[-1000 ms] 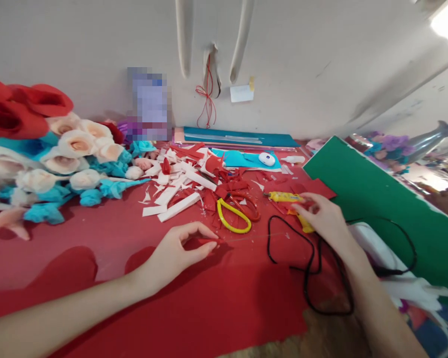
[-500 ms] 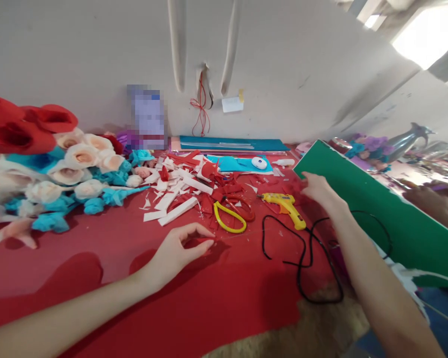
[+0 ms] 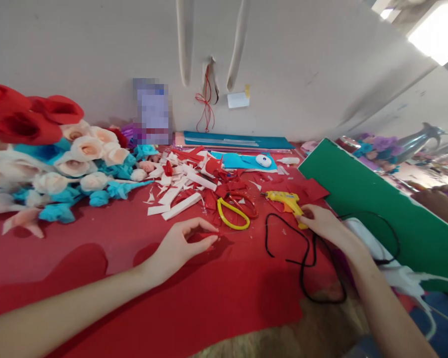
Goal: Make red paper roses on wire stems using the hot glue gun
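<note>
My left hand [image 3: 182, 244] rests on the red cloth [image 3: 224, 303] with thumb and forefinger pinched on a small red scrap [image 3: 208, 236]. My right hand [image 3: 323, 224] lies to the right of it, its fingers curled at the handle end of a yellow glue gun [image 3: 285, 199]. The gun lies on red pieces, nozzle to the left. Its black cord [image 3: 305, 258] loops over the cloth under my right wrist. Scissors with yellow and red handles [image 3: 233, 216] lie between the two hands.
A heap of red and white scraps [image 3: 182, 184] lies beyond the scissors. Cream, teal and red paper flowers [image 3: 70, 164] fill the left. A green sheet [image 3: 362, 199] slants at the right. Teal sheets [image 3: 239, 141] lie by the wall. Another person's hand [image 3: 438, 204] shows at far right.
My right hand let go of the glue gun, reached up to the green sheet's edge, then came back down to the gun's handle. The left hand kept its pinch in place.
</note>
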The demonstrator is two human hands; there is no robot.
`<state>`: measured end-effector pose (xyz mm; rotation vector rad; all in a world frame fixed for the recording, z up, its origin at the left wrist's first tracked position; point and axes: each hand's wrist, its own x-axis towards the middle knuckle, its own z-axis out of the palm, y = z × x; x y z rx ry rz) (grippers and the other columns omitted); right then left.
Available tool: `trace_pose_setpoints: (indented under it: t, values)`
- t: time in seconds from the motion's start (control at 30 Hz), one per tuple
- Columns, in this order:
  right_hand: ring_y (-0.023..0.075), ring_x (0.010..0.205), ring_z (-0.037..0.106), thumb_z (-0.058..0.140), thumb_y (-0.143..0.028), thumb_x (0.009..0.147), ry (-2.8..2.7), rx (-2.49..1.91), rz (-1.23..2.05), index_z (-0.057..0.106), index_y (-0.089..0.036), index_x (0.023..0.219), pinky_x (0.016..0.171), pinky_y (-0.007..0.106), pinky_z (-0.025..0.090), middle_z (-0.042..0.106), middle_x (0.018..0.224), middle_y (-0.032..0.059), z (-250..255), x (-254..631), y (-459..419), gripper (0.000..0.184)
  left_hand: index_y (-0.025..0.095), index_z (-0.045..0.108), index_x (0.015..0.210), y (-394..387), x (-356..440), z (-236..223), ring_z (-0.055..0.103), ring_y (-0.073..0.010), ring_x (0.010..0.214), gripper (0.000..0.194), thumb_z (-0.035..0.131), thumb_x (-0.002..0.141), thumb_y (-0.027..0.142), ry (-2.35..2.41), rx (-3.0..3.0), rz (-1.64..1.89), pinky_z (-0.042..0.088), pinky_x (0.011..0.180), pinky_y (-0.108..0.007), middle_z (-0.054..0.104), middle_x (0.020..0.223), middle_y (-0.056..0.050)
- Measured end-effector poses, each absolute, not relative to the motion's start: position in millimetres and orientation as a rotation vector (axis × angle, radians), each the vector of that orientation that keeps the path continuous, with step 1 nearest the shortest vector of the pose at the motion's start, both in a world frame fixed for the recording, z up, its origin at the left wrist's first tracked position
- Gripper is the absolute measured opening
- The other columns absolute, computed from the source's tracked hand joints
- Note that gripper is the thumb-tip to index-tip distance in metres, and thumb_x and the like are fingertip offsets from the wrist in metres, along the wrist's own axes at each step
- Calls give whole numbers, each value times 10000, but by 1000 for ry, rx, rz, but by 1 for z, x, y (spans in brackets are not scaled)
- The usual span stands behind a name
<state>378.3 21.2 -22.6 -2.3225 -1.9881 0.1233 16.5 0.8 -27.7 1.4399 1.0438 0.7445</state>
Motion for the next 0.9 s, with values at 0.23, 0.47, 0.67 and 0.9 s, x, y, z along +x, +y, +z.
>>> trace_pose_setpoints:
  t: [0.23, 0.47, 0.67, 0.9]
  values:
    - [182, 934, 534, 489, -310, 852, -1808, -2235, 73, 495, -140, 1102, 782, 385, 466, 516, 1094, 79, -39, 364, 24, 303, 153, 651, 787, -2, 17, -23, 623, -181, 780, 188, 614, 704, 318, 1043, 1531, 711, 480, 720, -255, 685, 808, -48]
    - [177, 917, 538, 487, -310, 853, -1537, -2045, 131, 490, -142, 1106, 766, 375, 473, 519, 1083, 78, -22, 349, 18, 304, 170, 663, 826, -1, 15, -22, 624, -174, 795, 187, 608, 713, 309, 1044, 1546, 704, 471, 754, -254, 691, 833, -39]
    - [99, 573, 526, 527, -376, 797, -1464, -1872, 382, 417, -164, 1149, 514, 250, 475, 551, 843, 32, 10, 322, -1, 425, 157, 659, 811, 0, 16, -24, 623, -174, 787, 178, 621, 704, 294, 1044, 1526, 736, 477, 749, -256, 689, 829, -46]
    - [147, 511, 490, 680, -525, 500, -1570, -1963, 295, 533, -235, 870, 398, 248, 414, 525, 662, 1, 39, 274, -31, 493, 172, 635, 892, 0, 16, -28, 617, -155, 827, 203, 614, 722, 281, 1025, 1462, 781, 475, 751, -216, 675, 879, -30]
